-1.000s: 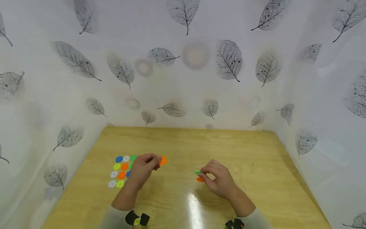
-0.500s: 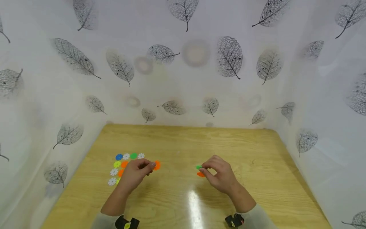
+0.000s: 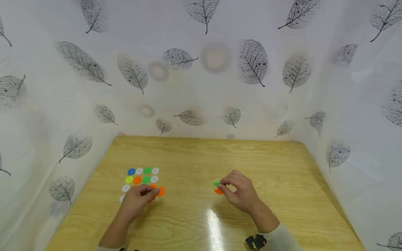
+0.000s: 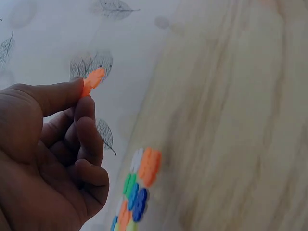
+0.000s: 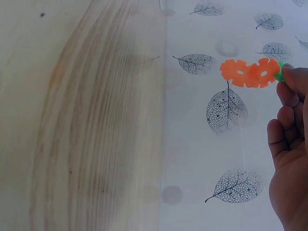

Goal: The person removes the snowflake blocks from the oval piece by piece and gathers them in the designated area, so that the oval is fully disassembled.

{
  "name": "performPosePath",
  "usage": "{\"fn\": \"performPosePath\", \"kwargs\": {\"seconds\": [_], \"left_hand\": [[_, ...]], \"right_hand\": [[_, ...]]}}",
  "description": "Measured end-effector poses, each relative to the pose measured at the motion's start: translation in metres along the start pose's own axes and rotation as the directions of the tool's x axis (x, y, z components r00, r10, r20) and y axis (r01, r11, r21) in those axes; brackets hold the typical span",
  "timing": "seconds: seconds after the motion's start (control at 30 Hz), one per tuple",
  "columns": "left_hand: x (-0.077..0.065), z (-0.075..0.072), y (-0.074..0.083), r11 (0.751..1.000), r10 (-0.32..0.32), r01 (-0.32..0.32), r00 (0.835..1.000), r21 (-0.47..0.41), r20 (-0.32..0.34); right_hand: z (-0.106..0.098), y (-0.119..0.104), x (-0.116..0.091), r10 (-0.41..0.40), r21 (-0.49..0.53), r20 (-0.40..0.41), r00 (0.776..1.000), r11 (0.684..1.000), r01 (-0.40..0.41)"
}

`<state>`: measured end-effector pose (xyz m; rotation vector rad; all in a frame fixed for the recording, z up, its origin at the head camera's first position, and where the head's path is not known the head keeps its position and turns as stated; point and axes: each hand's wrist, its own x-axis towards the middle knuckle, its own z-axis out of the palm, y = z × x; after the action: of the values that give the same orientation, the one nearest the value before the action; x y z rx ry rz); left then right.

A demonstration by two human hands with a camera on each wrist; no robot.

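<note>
My left hand [image 3: 135,203] pinches an orange notched disc [image 4: 95,79], a flower-shaped connector piece, between thumb and forefinger. It hovers over the lower right of the laid-out discs and hides some of them. Nearer the table's middle, my right hand [image 3: 239,192] pinches a green notched disc [image 5: 279,72] by thumb and forefinger. Joined to that green disc are two orange notched discs [image 5: 236,73], seen side by side in the right wrist view. On the table, rows of discs include a blue disc [image 3: 131,171], a yellow disc [image 3: 129,179] and white and green ones.
The discs lie flat in rows at the left of the wooden table [image 3: 194,153]. White curtains [image 3: 194,90] printed with leaves stand behind the table and along both sides. A bright light reflection [image 3: 214,226] shows near the front.
My left hand has moved left and toward me with the orange disc, uncovering the green and white discs at the back right of the rows. The right hand has barely moved.
</note>
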<state>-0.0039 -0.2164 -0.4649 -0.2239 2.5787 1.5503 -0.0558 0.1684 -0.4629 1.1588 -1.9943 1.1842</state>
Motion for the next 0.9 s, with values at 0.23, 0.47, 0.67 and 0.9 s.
{"fn": "performPosePath", "kwargs": {"seconds": [0.23, 0.47, 0.67, 0.9], "left_hand": [[-0.007, -0.010, -0.017, 0.989, -0.018, 0.020, 1.000, 0.147, -0.013], [-0.006, -0.014, -0.029, 0.963, -0.037, 0.033, 0.999, 0.268, 0.011], [-0.005, -0.017, -0.036, 0.946, -0.057, 0.042, 0.998, 0.320, 0.037], [-0.006, -0.017, -0.039, 0.927, -0.029, 0.008, 0.998, 0.375, 0.050]], "right_hand": [[0.000, -0.001, 0.000, 0.007, 0.002, 0.005, 1.000, 1.000, -0.007], [0.000, -0.002, 0.001, 0.002, 0.003, 0.006, 1.000, 1.000, -0.002], [-0.001, -0.004, 0.003, -0.018, 0.002, 0.000, 1.000, 1.000, 0.018], [-0.001, -0.005, 0.003, -0.020, -0.006, -0.002, 1.000, 1.000, 0.020]]}}
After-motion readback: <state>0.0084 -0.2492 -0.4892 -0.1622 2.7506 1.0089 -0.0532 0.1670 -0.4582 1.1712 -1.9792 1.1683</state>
